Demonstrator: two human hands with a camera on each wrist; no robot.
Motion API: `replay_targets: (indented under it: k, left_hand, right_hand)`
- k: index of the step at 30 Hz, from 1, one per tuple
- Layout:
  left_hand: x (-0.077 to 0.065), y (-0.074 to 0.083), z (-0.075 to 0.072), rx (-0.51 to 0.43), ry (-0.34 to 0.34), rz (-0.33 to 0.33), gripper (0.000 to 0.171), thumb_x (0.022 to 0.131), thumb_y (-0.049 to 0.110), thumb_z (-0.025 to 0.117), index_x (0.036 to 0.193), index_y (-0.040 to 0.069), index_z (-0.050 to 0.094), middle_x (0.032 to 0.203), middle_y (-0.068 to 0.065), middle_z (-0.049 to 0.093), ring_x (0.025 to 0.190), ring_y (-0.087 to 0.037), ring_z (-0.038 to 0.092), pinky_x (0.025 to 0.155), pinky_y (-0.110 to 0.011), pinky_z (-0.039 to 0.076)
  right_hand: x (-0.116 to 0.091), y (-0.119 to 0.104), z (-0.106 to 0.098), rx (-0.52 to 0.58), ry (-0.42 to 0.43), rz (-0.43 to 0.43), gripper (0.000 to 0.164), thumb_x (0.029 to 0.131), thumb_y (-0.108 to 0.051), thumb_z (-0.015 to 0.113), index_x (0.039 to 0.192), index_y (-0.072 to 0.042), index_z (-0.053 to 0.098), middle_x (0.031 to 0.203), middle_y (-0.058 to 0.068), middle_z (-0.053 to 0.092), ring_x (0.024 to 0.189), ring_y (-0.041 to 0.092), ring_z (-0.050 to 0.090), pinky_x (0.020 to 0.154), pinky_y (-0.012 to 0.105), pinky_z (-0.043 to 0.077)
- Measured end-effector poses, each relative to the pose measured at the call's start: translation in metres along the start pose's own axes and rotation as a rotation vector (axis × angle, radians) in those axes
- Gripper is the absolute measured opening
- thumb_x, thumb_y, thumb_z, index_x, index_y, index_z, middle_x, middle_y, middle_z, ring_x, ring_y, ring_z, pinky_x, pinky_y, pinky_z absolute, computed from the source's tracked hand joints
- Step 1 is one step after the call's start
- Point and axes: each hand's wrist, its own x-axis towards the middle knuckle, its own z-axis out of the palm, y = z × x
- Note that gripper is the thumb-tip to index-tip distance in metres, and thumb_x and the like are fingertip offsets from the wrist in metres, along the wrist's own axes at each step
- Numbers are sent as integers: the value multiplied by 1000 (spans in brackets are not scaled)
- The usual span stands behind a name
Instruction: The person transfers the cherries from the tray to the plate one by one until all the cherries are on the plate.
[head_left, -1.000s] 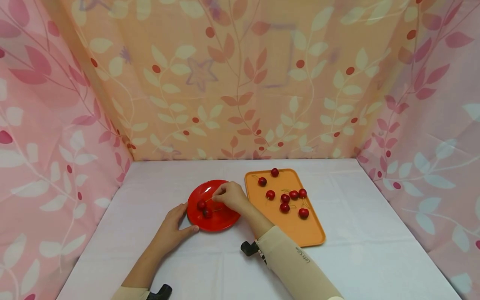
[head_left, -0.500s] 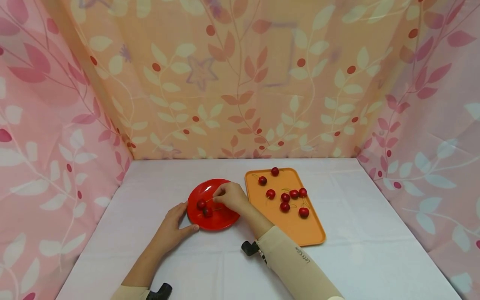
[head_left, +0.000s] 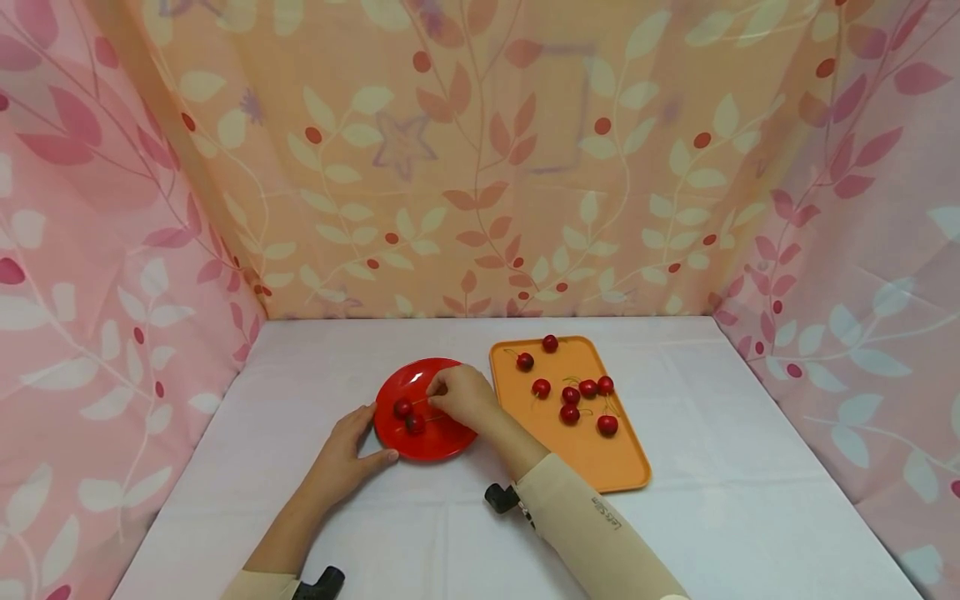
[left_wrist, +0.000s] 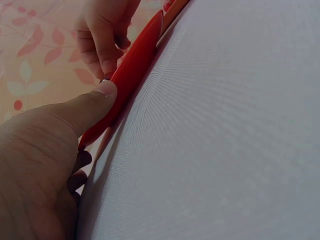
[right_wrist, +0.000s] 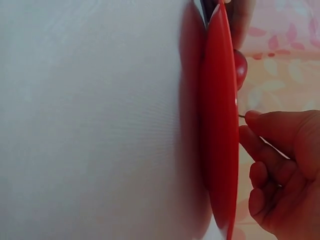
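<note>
A round red plate (head_left: pixel 431 446) lies on the white table with two dark-red cherries on it, one upper (head_left: pixel 402 408) and one lower (head_left: pixel 415 424). My left hand (head_left: pixel 347 458) rests against its left rim, thumb and fingers spread. The thumb (left_wrist: pixel 92 102) touches the rim in the left wrist view. Over the plate's right part is my right hand (head_left: pixel 463 396), pinching a thin cherry stem at its fingertips. In the right wrist view that stem (right_wrist: pixel 242 116) meets the fingertips, beside a cherry (right_wrist: pixel 241 70); the exact contact is partly hidden.
An orange rectangular tray (head_left: pixel 600 467) stands to the right of the plate, holding several cherries with stems. Flowered curtains (head_left: pixel 480 167) enclose the table at the back and both sides. A black wrist mount (head_left: pixel 501 497) sticks out from the right sleeve.
My right hand has shifted very slightly to the right, its fingertips still at the stem. The left hand, plate and cherries look unchanged.
</note>
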Motion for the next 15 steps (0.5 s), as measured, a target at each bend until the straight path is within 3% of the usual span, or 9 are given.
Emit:
replay_targets:
  k: [6, 15]
  left_hand:
    - [0, 1, 0, 1, 0, 1, 100, 82, 53, 81, 161, 14, 34, 162, -14, 38, 150, -38, 32, 111, -66, 41]
    - [0, 2, -1, 7, -1, 3, 99, 84, 51, 81, 161, 14, 33, 162, -14, 38, 149, -38, 32, 111, -66, 41]
  right_hand:
    - [-7, -3, -8, -86, 34, -55, 6, 90, -25, 81, 95, -25, 80, 89, -11, 70, 95, 13, 56, 82, 28, 55]
    - [-22, -4, -27, -77, 66, -110, 11, 91, -25, 79, 103, -23, 80, 93, -13, 72, 97, 13, 56, 82, 26, 55]
